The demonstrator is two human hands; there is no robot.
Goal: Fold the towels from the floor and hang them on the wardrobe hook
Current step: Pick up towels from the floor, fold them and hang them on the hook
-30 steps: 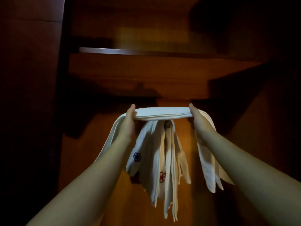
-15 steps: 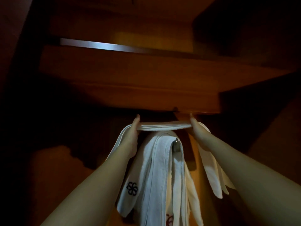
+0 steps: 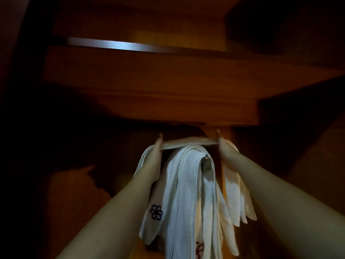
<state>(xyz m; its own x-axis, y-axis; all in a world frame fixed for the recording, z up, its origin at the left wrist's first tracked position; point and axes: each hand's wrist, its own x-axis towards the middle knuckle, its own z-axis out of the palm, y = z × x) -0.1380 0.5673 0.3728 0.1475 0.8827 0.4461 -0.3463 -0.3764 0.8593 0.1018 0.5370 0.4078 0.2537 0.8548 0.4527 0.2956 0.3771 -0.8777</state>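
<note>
Both hands raised, arms extended up into the wardrobe. Left hand [image 3: 152, 156] grips one end of the folded towel [image 3: 188, 142], thumb on top, fingers hidden beneath the cloth; right hand [image 3: 225, 151] pinches the other end the same way. Towel is stretched flat and taut between them as a narrow band, its loose ends draping down past each wrist. Held this way, probably, so the middle of the band can be lowered squarely across the hook and the two halves balance.

Directly below the band, between the forearms, hangs a bundle of white towels [image 3: 186, 193] already draped over the metal hook [image 3: 206, 162]; only the hook's tip and plate show through the cloth. A dark flower emblem [image 3: 155, 212] marks one hanging end, a red one sits lower. The held towel sits just above that bundle, near its top fold; cannot tell whether they touch.

Above the hands runs the underside of a wooden shelf [image 3: 168, 109], with a pale metal rail [image 3: 115, 44] further up. Surroundings dark.

Judgement: hanging step nearly there; towel not yet released.
</note>
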